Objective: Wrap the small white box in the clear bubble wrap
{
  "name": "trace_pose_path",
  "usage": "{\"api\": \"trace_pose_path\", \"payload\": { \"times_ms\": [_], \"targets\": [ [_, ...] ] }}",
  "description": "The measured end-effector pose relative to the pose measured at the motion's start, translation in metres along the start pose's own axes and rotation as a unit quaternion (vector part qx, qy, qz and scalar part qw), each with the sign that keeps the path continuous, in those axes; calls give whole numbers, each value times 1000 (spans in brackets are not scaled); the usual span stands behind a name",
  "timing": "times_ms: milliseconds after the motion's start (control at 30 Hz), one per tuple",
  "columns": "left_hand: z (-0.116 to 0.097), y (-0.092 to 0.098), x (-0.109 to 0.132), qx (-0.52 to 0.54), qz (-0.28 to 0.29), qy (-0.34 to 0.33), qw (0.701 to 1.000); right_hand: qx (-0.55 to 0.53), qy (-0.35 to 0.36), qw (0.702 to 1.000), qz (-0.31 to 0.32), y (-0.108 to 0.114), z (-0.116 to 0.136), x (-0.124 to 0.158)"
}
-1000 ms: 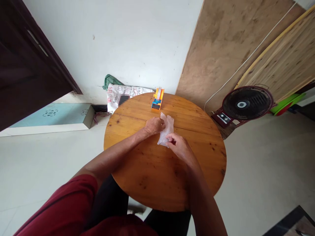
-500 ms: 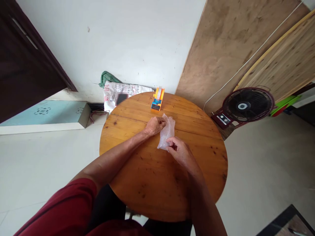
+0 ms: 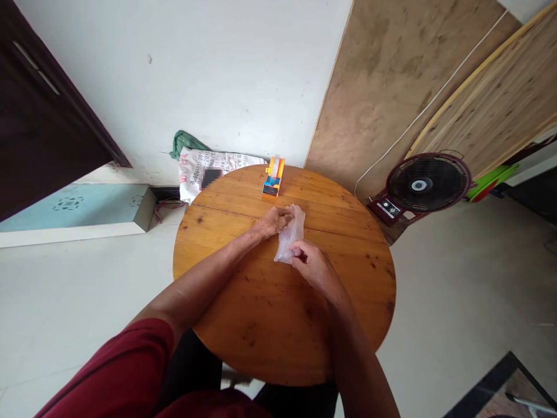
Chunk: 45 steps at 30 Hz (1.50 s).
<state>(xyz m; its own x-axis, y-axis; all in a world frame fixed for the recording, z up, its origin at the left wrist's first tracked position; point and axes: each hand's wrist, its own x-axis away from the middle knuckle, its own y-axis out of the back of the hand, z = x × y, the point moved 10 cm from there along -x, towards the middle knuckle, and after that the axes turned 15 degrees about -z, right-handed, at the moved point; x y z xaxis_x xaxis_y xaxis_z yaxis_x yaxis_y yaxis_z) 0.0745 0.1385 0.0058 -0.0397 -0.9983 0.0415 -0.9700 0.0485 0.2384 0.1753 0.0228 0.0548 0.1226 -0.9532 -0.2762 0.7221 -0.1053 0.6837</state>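
Observation:
A small clear, crinkled plastic bag [image 3: 290, 233] lies on the round wooden table [image 3: 243, 325], near its middle. My left hand [image 3: 273, 220] pinches the bag's upper left edge with closed fingers. My right hand [image 3: 311, 265] pinches the bag's lower end, fingers curled on it. Beyond them, by the table's far edge, stands a small orange and blue toy-like object [image 3: 273, 176], apart from both hands.
A printed white sack [image 3: 209, 169] and a green bundle [image 3: 185, 143] lie on the floor behind the table. A floor fan [image 3: 424, 186] stands at the right by leaning wooden boards [image 3: 391, 87]. A pale blue box [image 3: 78, 209] lies at the left.
Both hands keep their hold on the bag and have hardly moved. The bag looks a little more gathered. The camera has shifted slightly.

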Motion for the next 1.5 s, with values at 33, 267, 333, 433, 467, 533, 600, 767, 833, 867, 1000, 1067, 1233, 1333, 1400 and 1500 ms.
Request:
{"api": "trace_pose_path", "payload": {
  "times_ms": [33, 267, 333, 433, 467, 533, 600, 767, 833, 867, 1000, 1067, 1233, 1333, 1400, 1500],
  "targets": [
    [-1, -1, 1, 5, 3, 4, 1000, 2, -1, 1000, 2, 0, 0, 0],
    [6, -7, -3, 34, -23, 35, 999, 15, 1, 1000, 1, 1, 0, 1],
    [8, -7, -4, 36, -33, 46, 998, 16, 0, 1000, 0, 0, -1, 1],
    [7, -4, -2, 39, -42, 66, 996, 17, 1, 1000, 3, -1, -2, 1],
    [5, -3, -1, 40, -43, 72, 996, 18, 1, 1000, 2, -1, -2, 1],
    [2, -2, 1, 40, -42, 79, 995, 18, 2, 1000, 0, 0, -2, 1],
    [0, -2, 1, 33, -40, 82, 995, 17, 3, 1000, -2, 0, -2, 1],
    [7, 1, -5, -16, -68, 67, 995, 16, 9, 1000, -4, -1, -1, 1],
    [11, 4, -8, -49, -81, 53, 994, 16, 7, 1000, -3, -1, 0, 0],
    [13, 5, -10, -67, -85, 46, 993, 18, 7, 1000, -2, -1, 0, 0],
    [16, 8, -13, -131, -90, 19, 987, 23, 10, 1000, 2, -1, 3, 0],
    [16, 7, -14, -153, -89, 8, 984, 23, 10, 1000, 1, 0, 4, 0],
    [15, 6, -14, -180, -85, -12, 980, 23, 12, 1000, 3, 0, 4, 0],
    [11, 12, -14, -178, -92, -13, 980, 23, 11, 1000, 7, -1, 3, 0],
    [8, 18, -13, -174, -100, -11, 980, 25, 12, 1000, 4, 0, 3, 0],
    [3, 24, -10, -169, -86, -2, 982, 26, 13, 1000, 0, 1, 4, 1]
  ]
}}
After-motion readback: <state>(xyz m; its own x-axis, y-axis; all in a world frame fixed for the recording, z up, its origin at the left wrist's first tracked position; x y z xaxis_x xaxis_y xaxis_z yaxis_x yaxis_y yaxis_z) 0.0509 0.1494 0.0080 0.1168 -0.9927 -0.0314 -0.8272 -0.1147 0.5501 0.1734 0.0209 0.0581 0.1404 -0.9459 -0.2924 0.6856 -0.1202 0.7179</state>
